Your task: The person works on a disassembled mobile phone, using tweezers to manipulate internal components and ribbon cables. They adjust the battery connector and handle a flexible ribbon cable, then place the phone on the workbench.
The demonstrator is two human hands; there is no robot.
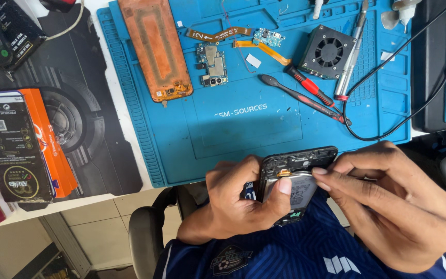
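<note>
Phone frame (296,178), opened and black, is sitting over the person's lap, below the blue mat (243,124); left hand (238,204) is gripping it while right hand (388,201) is pinching at its battery (298,188).

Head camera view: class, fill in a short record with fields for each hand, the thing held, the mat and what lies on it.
left hand: grips an opened phone from its left side, thumb on the battery
right hand: fingertips pinched at the battery's upper right edge
phone: back removed, held over the lap, off the mat
mat: blue, on the table
on the mat: orange back cover, circuit board, small fan, red screwdriver, black cable
left of mat: orange and black box
</note>
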